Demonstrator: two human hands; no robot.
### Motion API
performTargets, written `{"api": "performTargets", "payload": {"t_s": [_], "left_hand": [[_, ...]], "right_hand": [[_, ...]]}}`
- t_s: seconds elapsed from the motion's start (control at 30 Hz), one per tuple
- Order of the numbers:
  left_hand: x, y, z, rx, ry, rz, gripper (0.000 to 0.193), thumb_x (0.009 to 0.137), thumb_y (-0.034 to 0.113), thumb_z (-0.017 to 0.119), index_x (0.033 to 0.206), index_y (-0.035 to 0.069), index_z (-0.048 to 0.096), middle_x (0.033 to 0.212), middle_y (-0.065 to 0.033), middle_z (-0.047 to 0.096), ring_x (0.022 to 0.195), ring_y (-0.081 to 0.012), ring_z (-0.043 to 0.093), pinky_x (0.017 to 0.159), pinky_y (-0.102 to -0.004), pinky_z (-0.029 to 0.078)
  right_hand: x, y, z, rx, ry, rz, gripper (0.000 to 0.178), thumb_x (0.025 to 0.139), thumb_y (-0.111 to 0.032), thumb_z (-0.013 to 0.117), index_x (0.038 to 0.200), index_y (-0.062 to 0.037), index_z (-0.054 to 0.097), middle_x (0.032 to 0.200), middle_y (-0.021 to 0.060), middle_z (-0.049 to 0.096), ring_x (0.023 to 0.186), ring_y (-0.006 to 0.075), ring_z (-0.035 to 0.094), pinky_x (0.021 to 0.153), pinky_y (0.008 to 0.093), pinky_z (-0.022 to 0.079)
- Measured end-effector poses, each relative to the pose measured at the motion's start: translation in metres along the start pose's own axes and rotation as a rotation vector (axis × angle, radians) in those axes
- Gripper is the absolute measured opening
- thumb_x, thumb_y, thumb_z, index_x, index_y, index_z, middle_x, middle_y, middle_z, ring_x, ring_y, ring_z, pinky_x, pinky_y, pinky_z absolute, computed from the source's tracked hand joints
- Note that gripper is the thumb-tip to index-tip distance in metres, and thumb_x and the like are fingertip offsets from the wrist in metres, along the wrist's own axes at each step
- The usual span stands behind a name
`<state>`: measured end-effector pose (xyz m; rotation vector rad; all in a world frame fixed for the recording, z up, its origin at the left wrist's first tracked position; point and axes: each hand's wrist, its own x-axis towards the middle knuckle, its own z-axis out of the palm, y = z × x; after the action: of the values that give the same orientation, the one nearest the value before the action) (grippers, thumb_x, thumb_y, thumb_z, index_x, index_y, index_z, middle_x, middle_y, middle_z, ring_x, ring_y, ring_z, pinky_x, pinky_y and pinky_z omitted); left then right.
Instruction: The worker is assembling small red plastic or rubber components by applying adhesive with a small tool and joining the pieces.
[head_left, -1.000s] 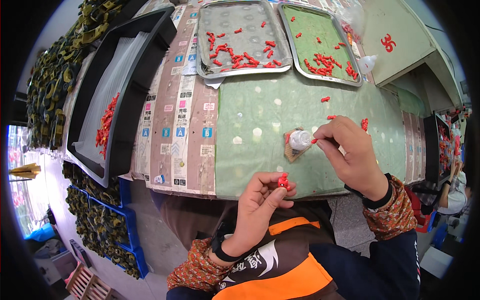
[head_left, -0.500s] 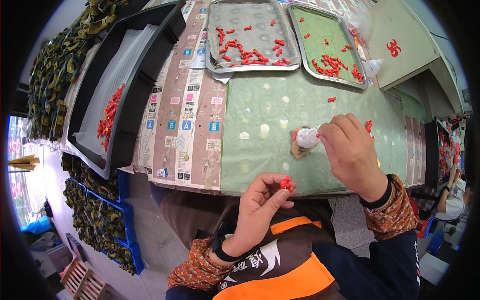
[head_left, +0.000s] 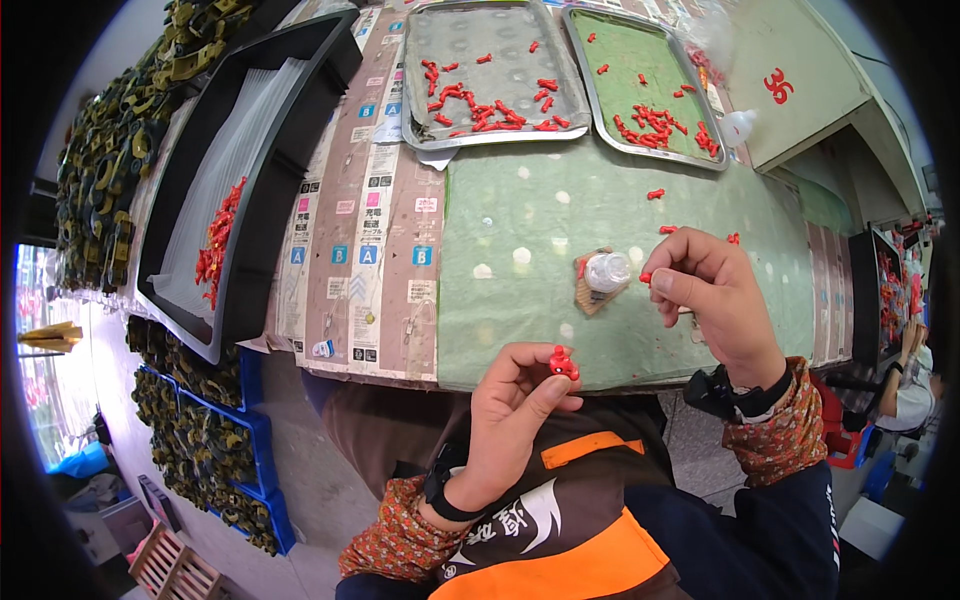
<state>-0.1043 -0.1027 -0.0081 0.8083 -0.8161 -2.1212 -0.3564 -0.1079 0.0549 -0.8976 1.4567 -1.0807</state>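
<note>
My left hand [head_left: 515,405] holds a small red figure piece [head_left: 562,363] between thumb and fingertips, just over the table's front edge. A black dot shows on the piece's rounded part. My right hand [head_left: 722,300] pinches a tiny red part [head_left: 646,278], which sticks out past the fingertips. To the left of those fingertips stands a small clear plastic bottle [head_left: 607,272] on a piece of brown cardboard [head_left: 587,296]. A gap separates the fingertips from the bottle. Some loose red pieces [head_left: 656,194] lie on the green cloth beyond my right hand.
At the far side are two metal trays [head_left: 497,138] [head_left: 655,160] with red pieces. A long black bin [head_left: 250,220] on the left holds white liner sheets and red parts. A pale cabinet [head_left: 810,70] with a red mark stands at the far right.
My right hand has drawn back from the bottle, its wrist turning, with the tiny red part still pinched. My left hand and its figure piece have shifted slightly left and up.
</note>
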Motion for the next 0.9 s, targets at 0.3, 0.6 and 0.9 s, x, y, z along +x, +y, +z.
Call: {"api": "performTargets", "payload": {"t_s": [0.3, 0.6, 0.9], "left_hand": [[-0.002, -0.001, 0.004, 0.004, 0.005, 0.008, 0.023, 0.103, 0.007, 0.061, 0.125, 0.001, 0.057, 0.112, -0.0069, 0.066, 0.099, -0.0121, 0.066, 0.086, -0.0302, 0.060], [-0.003, -0.008, 0.002, 0.046, 0.036, 0.033, 0.020, 0.101, 0.002, 0.060, 0.121, 0.000, 0.055, 0.118, -0.0158, 0.067, 0.102, -0.0203, 0.069, 0.087, -0.0362, 0.062], [-0.005, -0.017, -0.012, 0.137, -0.033, 0.272, 0.023, 0.098, -0.004, 0.063, 0.120, 0.000, 0.056, 0.127, -0.0193, 0.064, 0.112, -0.0202, 0.066, 0.096, -0.0352, 0.058]], "right_hand": [[-0.013, 0.009, -0.003, 0.392, -0.088, 0.246, 0.011, 0.094, -0.012, 0.068, 0.100, -0.0029, 0.066, 0.082, 0.0026, 0.065, 0.068, 0.0097, 0.063, 0.061, 0.0248, 0.053], [-0.028, 0.016, 0.016, 0.348, -0.106, 0.188, 0.011, 0.095, -0.012, 0.069, 0.101, -0.0024, 0.065, 0.084, 0.0021, 0.065, 0.070, 0.0083, 0.061, 0.063, 0.0238, 0.053], [-0.049, 0.021, 0.056, 0.252, -0.139, 0.053, 0.009, 0.096, -0.003, 0.066, 0.104, -0.0003, 0.062, 0.089, -0.0007, 0.063, 0.076, 0.0020, 0.056, 0.067, 0.0189, 0.047]]}}
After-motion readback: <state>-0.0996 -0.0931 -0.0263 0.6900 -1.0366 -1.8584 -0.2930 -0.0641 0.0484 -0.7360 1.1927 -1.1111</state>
